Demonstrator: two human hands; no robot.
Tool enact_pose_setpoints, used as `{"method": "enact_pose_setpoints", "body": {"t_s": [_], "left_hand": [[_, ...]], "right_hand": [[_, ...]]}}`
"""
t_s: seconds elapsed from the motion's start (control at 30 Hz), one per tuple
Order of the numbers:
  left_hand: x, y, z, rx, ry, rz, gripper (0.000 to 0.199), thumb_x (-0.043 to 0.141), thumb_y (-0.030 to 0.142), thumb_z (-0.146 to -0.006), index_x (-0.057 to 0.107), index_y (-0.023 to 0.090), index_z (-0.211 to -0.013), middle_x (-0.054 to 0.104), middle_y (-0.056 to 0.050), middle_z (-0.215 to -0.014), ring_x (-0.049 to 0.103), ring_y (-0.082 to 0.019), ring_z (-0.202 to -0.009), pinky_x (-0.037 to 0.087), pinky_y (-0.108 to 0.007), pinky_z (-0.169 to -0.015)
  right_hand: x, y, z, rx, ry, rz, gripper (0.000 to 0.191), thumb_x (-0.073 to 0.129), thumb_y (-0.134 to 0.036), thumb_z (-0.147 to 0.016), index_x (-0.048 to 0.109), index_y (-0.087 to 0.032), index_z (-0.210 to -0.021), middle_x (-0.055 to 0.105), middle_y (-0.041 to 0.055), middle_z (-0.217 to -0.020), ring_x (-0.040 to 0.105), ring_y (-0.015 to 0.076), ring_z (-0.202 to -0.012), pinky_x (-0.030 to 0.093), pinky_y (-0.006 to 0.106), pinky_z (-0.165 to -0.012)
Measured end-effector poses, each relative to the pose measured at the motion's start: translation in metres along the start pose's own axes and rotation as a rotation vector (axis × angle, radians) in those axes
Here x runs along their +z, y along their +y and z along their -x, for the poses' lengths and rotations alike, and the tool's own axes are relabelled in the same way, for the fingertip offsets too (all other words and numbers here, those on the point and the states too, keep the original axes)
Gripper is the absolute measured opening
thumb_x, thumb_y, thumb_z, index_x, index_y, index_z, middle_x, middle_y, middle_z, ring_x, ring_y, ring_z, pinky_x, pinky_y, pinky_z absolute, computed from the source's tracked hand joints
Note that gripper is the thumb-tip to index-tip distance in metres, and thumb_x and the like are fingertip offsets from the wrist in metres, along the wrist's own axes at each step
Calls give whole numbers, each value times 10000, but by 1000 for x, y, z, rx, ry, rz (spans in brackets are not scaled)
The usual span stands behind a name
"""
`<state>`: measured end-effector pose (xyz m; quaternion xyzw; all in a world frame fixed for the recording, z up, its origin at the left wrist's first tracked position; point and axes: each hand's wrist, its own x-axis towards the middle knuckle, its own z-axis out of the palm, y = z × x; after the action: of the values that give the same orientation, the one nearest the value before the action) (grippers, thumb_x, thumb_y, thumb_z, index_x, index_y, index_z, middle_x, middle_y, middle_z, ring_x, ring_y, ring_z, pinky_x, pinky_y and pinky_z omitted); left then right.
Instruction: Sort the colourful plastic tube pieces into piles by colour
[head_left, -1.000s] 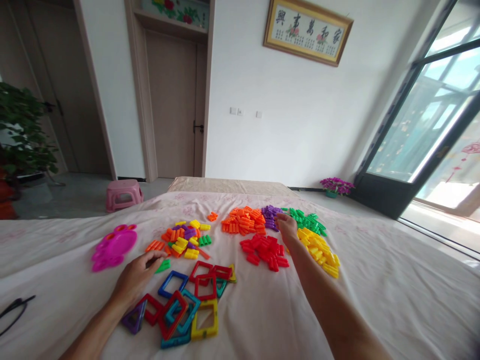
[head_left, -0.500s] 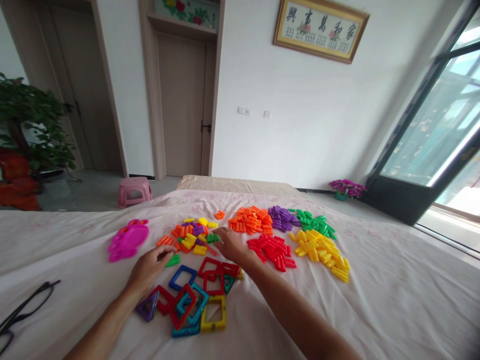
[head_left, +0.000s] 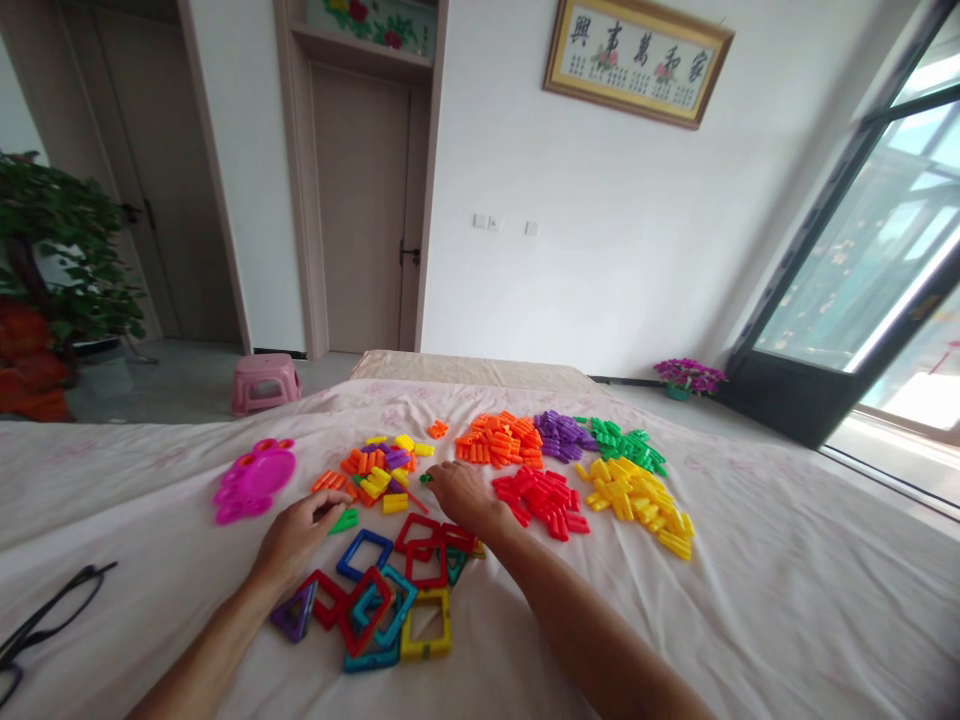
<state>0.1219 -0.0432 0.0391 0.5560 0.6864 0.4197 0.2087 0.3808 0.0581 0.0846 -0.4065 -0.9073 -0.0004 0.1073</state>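
Observation:
My right hand point(head_left: 461, 492) is closed on a green plastic building block point(head_left: 426, 478), of which only a small part shows at the fingertips. It is at the right side of a mixed pile of orange, yellow and purple blocks point(head_left: 379, 468). On the pile's near left, my left hand point(head_left: 296, 528) has its fingers curled together; whether something is in them is hidden. Beside those fingers lies another green block point(head_left: 345, 521). Between my forearms lie magnetic frame tiles, among them a blue square point(head_left: 364, 540), a yellow square point(head_left: 448, 625) and a purple triangle point(head_left: 294, 612).
Sorted piles of blocks lie to the right: orange point(head_left: 501, 440), purple point(head_left: 562, 436), green point(head_left: 628, 445), red point(head_left: 541, 500) and yellow point(head_left: 637, 500). A magenta plastic plate point(head_left: 259, 480) and black eyeglasses point(head_left: 56, 610) rest on the left of the cloth point(head_left: 757, 590).
My right hand has closed over the green block at the pile's right side and drawn it slightly away from the pile. The left hand stays in nearly the same place.

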Motion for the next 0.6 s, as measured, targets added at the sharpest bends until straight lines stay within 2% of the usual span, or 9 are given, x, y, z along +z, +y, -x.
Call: {"method": "enact_pose_setpoints", "body": {"t_s": [0.13,0.27,0.37,0.5,0.6], "left_hand": [[0,0,0,-6,-10,-3,351,537,487,-813,713,232,-978,747,-15,-1033,670,-210,-983,482,-252,-859],[-1,1,-1,-13,-14,8,361,555,492,-798,717,221,-974,751,-24,-1023,673,-218,-981,488,-255,-850],[-2,3,0,-25,-18,27,374,564,500,-791,718,215,-978,755,-26,-1010,678,-220,-972,498,-253,-830],[-3,6,2,-38,-10,30,376,575,504,-787,712,216,-986,757,-24,-1011,679,-226,-983,497,-257,-836],[-3,5,2,-58,-20,31,372,573,504,-790,705,222,-992,753,-22,-1029,675,-224,-997,494,-256,-841]], "right_hand": [[-3,8,10,93,26,-70,281,391,-276,-973,647,-194,-1052,707,102,-989,651,212,-935,427,275,-754],[1,13,18,158,99,-191,249,444,-278,-947,641,-206,-1081,711,80,-1031,646,202,-965,425,264,-766],[3,17,21,189,166,-319,242,482,-263,-917,655,-218,-1080,721,52,-981,655,183,-899,432,251,-743],[-3,32,21,177,321,-566,228,501,-209,-864,681,-196,-1003,718,31,-877,649,150,-786,450,231,-696],[-15,56,23,232,466,-706,236,509,-212,-820,690,-172,-965,709,32,-848,642,146,-743,472,236,-669]]}}
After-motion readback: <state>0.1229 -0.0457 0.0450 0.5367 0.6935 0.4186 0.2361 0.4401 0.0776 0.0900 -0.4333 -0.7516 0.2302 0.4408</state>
